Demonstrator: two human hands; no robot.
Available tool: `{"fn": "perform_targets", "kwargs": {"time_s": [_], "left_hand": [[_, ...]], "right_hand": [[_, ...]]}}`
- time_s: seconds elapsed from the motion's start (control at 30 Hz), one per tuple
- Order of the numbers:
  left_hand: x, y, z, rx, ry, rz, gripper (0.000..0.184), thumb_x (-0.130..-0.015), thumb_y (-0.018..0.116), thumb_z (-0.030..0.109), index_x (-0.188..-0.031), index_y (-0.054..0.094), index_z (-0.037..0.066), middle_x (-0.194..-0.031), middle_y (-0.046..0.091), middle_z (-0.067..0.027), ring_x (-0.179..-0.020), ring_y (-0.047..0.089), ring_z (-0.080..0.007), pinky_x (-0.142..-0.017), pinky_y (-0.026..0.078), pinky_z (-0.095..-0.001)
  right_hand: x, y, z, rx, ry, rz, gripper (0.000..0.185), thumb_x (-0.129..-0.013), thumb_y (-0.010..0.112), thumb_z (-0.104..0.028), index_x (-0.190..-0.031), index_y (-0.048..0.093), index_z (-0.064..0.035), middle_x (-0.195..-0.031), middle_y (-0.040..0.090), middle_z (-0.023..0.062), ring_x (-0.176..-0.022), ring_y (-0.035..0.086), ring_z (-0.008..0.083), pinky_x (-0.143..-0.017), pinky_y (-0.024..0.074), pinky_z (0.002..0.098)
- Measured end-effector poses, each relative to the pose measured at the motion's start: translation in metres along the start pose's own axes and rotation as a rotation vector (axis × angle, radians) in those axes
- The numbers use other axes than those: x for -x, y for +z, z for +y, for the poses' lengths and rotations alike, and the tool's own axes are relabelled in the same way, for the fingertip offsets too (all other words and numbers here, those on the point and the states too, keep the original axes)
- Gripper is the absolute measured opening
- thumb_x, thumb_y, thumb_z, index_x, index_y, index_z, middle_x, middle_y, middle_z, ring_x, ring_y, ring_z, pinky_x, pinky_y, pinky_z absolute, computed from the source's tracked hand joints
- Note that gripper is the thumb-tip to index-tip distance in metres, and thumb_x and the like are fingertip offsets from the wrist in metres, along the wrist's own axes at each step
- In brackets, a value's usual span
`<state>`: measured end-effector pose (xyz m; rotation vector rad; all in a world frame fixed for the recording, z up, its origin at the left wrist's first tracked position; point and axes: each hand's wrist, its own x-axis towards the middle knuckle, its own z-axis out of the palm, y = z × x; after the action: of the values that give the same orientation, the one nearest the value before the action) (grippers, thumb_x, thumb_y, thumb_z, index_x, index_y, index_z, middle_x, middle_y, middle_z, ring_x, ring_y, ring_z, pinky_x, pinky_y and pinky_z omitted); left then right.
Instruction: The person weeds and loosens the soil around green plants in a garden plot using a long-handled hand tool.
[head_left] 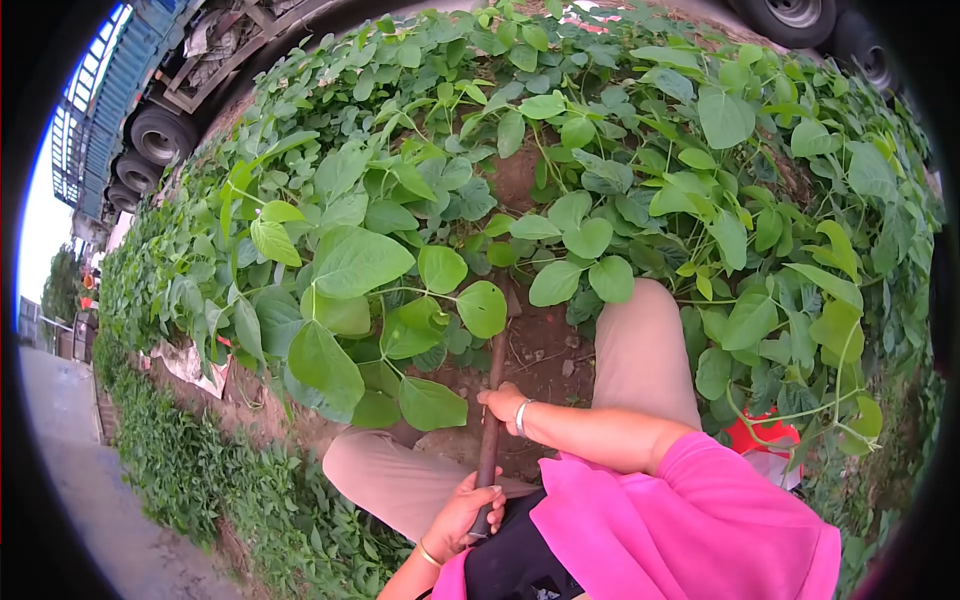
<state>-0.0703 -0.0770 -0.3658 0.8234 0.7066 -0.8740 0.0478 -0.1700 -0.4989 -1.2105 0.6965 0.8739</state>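
Observation:
Both of my hands are closed around the worn wooden handle of a hoe (489,445). My left hand (468,512), with a bangle at its wrist, grips the handle's butt end close to my body. Farther up, my right hand (503,402) wraps the shaft, a silver band on that wrist. The handle slopes away from me between my bent knees toward bare brown soil (540,355). Leaves partly cover its far end, so the blade shows poorly. Broad-leaved green bean plants (365,265) crowd around the shaft, some leaves hanging just left of it.
Dense plants spread ahead and to both sides. A red and white object (765,438) lies among leaves by my right side. Scraps of pale plastic (192,368) lie on the left. A truck (150,120) stands upper left, tyres (795,18) upper right, and pavement (70,470) runs along the left.

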Motion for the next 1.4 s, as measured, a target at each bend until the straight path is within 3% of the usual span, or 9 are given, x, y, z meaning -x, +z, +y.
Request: {"fn": "perform_targets", "kwargs": {"time_s": [0.13,0.53,0.63,0.73,0.97,1.03,1.13,1.3,1.4], "left_hand": [[-0.017,-0.02,-0.009,0.046,-0.026,-0.043,0.032,-0.076,0.046,0.004,-0.107,0.037,0.009,-0.061,0.042,-0.0055,-0.044,0.042,-0.0125,-0.037,0.038,-0.0257],[-0.05,0.003,0.0,-0.147,0.202,-0.191,0.04,-0.075,0.041,0.001,-0.113,0.031,0.007,-0.061,0.042,-0.0052,-0.041,0.041,-0.0122,-0.036,0.038,-0.0239],[-0.062,-0.003,-0.007,-0.145,0.164,-0.17,0.037,-0.076,0.043,0.003,-0.111,0.032,0.009,-0.061,0.043,-0.0052,-0.042,0.042,-0.0124,-0.036,0.038,-0.0251],[-0.084,-0.002,-0.014,0.05,-0.048,-0.103,0.033,-0.077,0.044,0.007,-0.108,0.033,0.01,-0.06,0.043,-0.005,-0.042,0.042,-0.0127,-0.036,0.038,-0.0265],[-0.062,0.007,-0.005,0.082,0.039,-0.229,0.031,-0.079,0.044,0.007,-0.108,0.034,0.01,-0.06,0.041,-0.0047,-0.042,0.041,-0.0125,-0.037,0.038,-0.026],[-0.057,0.008,-0.003,0.03,0.099,-0.249,0.032,-0.079,0.043,0.007,-0.109,0.034,0.01,-0.06,0.041,-0.0048,-0.042,0.041,-0.0125,-0.037,0.038,-0.0258],[-0.051,0.004,-0.008,-0.033,0.181,-0.257,0.033,-0.08,0.042,0.006,-0.111,0.033,0.01,-0.06,0.041,-0.005,-0.042,0.041,-0.0125,-0.037,0.038,-0.0255],[-0.063,-0.009,-0.022,0.043,0.023,-0.182,0.028,-0.08,0.043,0.009,-0.107,0.037,0.01,-0.061,0.042,-0.0052,-0.044,0.041,-0.0127,-0.038,0.037,-0.0256],[-0.069,-0.009,-0.033,0.075,-0.075,-0.126,0.026,-0.079,0.044,0.012,-0.105,0.039,0.01,-0.062,0.043,-0.0049,-0.045,0.04,-0.0126,-0.038,0.035,-0.0253]], "right_hand": [[-0.016,0.002,0.012,-0.018,0.042,0.037,0.021,-0.071,0.055,-0.011,-0.083,0.045,0.0039,-0.061,0.049,0.0115,-0.048,0.05,0.0213,-0.038,0.0402,0.035],[-0.02,-0.032,-0.046,0.029,-0.558,0.124,0.032,-0.065,0.054,-0.013,-0.089,0.043,0.0057,-0.075,0.052,0.0172,-0.067,0.052,0.0247,-0.061,0.0419,0.0337],[-0.045,-0.031,-0.024,0.075,-0.511,0.178,0.019,-0.069,0.053,-0.008,-0.08,0.04,0.0006,-0.057,0.045,0.0068,-0.044,0.044,0.0161,-0.039,0.0402,0.031],[-0.086,-0.054,0.004,0.141,-0.147,0.172,0.022,-0.068,0.053,-0.007,-0.083,0.042,0.004,-0.057,0.046,0.0086,-0.044,0.046,0.0172,-0.039,0.0401,0.0314],[-0.063,-0.049,-0.019,0.134,-0.253,0.265,0.022,-0.067,0.054,-0.006,-0.083,0.043,0.0049,-0.062,0.047,0.0101,-0.046,0.046,0.0181,-0.039,0.0389,0.0319],[-0.029,-0.043,-0.044,0.055,-0.357,0.193,0.03,-0.064,0.057,-0.015,-0.084,0.047,0.0057,-0.076,0.055,0.0179,-0.072,0.055,0.0268,-0.062,0.0429,0.0352],[-0.002,-0.033,-0.061,0.199,-0.637,0.196,0.029,-0.065,0.055,-0.015,-0.084,0.045,0.0042,-0.077,0.053,0.0199,-0.071,0.054,0.029,-0.065,0.042,0.0354],[-0.041,-0.035,-0.01,0.35,-0.494,0.404,0.023,-0.066,0.054,-0.012,-0.079,0.046,0.0051,-0.066,0.052,0.0179,-0.063,0.054,0.0287,-0.058,0.0434,0.0372],[-0.044,-0.044,0.008,-0.049,-0.044,0.107,0.014,-0.067,0.053,-0.006,-0.076,0.047,0.0041,-0.059,0.05,0.012,-0.049,0.05,0.0201,-0.044,0.0418,0.0322]]}}
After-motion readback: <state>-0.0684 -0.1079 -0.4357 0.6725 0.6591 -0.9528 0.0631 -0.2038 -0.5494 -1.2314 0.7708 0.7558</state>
